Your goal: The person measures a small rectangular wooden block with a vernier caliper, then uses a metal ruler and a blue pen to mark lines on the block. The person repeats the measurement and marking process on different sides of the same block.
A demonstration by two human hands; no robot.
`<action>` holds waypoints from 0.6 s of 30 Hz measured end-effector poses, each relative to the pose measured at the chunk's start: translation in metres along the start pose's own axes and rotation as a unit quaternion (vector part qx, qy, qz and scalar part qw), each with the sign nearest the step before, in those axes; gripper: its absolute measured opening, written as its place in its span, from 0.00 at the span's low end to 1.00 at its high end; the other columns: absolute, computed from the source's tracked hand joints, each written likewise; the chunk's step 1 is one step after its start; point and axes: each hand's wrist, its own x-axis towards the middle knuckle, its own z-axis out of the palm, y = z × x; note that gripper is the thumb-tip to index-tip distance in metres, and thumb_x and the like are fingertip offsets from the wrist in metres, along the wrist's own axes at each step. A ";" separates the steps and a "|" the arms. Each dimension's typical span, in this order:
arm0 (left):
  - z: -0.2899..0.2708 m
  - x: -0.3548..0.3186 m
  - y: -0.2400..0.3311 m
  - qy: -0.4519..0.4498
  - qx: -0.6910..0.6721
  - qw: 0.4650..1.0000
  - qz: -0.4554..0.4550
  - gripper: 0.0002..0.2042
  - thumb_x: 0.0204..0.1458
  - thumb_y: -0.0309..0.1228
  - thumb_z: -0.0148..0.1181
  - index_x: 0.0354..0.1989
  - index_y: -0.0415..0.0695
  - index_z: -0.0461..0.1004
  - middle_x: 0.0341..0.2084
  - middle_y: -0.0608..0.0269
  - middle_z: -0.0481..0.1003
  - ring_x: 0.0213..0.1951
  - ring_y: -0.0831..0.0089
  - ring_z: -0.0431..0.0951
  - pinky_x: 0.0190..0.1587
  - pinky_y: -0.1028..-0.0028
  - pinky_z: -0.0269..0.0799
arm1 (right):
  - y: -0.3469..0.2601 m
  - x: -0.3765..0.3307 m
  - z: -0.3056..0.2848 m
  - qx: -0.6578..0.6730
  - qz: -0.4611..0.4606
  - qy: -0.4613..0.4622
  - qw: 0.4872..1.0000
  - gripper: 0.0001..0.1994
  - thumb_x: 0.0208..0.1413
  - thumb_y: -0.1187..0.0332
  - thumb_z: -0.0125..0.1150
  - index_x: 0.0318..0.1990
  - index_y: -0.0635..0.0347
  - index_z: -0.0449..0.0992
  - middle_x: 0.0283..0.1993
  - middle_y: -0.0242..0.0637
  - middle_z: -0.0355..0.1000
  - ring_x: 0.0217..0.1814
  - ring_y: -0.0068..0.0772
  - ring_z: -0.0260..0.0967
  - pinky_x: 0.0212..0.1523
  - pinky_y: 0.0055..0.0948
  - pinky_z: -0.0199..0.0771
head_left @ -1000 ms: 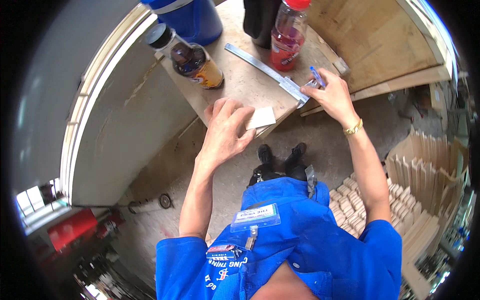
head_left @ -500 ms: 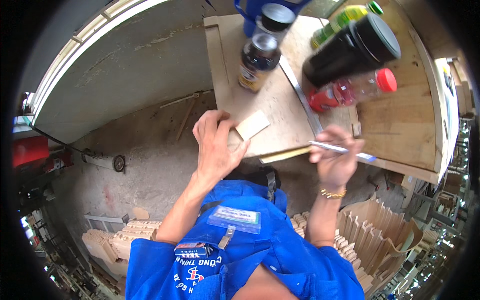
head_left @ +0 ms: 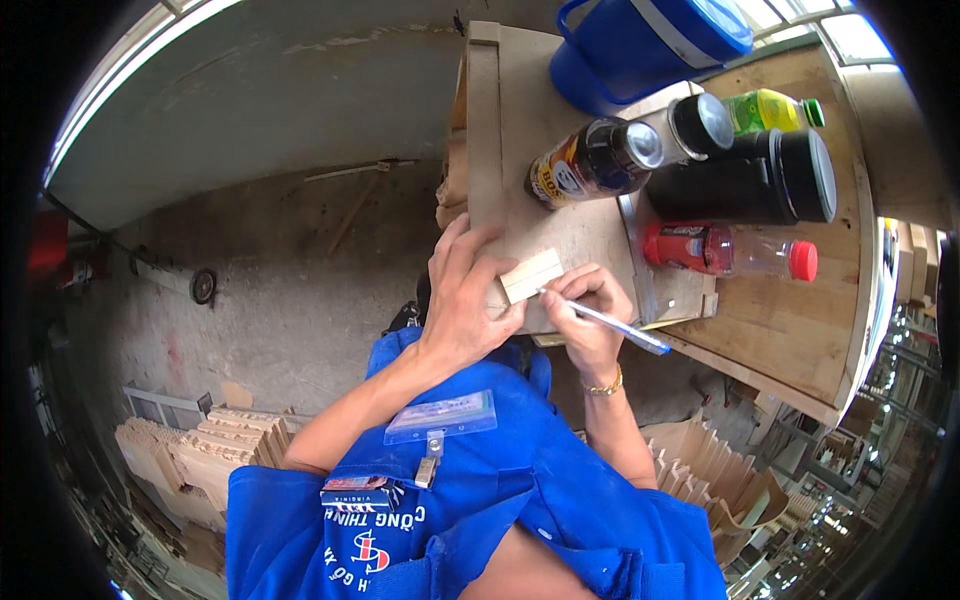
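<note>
A small pale wooden block (head_left: 532,275) lies on a wooden board (head_left: 540,215) near its close edge. My left hand (head_left: 462,300) presses down on the block's left end, fingers spread over it. My right hand (head_left: 590,315) grips a blue and white pen (head_left: 605,322) with its tip touching the block's right side. A gold bracelet sits on my right wrist.
On the board stand a dark bottle (head_left: 592,160), a red drink bottle lying down (head_left: 728,250), a black jar (head_left: 755,178), a green-yellow bottle (head_left: 770,110) and a blue jug (head_left: 640,45). A metal ruler (head_left: 640,265) lies beside them. Stacks of wooden pieces (head_left: 200,450) sit on the floor.
The view has swung over the board. My right hand has brought the pen in from the right to the block. My left hand stays on the block.
</note>
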 end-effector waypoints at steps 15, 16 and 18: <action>-0.011 -0.002 -0.006 -0.034 -0.055 0.998 0.001 0.21 0.36 0.24 0.72 0.43 0.41 0.78 0.59 0.54 0.69 0.69 0.43 0.55 0.67 0.50 0.57 | -0.002 0.000 0.005 -0.199 -0.081 -0.039 0.976 0.14 0.50 0.79 0.71 0.24 0.62 0.68 0.29 0.41 0.75 0.29 0.26 0.72 0.28 0.23 0.69; -0.011 -0.003 -0.005 -0.029 -0.063 0.998 -0.003 0.21 0.36 0.24 0.72 0.43 0.41 0.78 0.60 0.55 0.69 0.69 0.43 0.55 0.67 0.50 0.57 | -0.002 0.000 0.005 -0.208 -0.085 -0.043 0.973 0.14 0.50 0.79 0.71 0.24 0.62 0.68 0.29 0.40 0.75 0.29 0.26 0.72 0.29 0.23 0.69; -0.009 -0.002 -0.005 -0.017 -0.075 0.997 -0.006 0.21 0.36 0.24 0.72 0.43 0.42 0.78 0.60 0.56 0.69 0.69 0.44 0.55 0.68 0.51 0.57 | -0.003 0.001 0.005 -0.225 -0.095 -0.044 0.969 0.14 0.50 0.80 0.71 0.24 0.62 0.68 0.28 0.40 0.74 0.29 0.27 0.73 0.29 0.24 0.70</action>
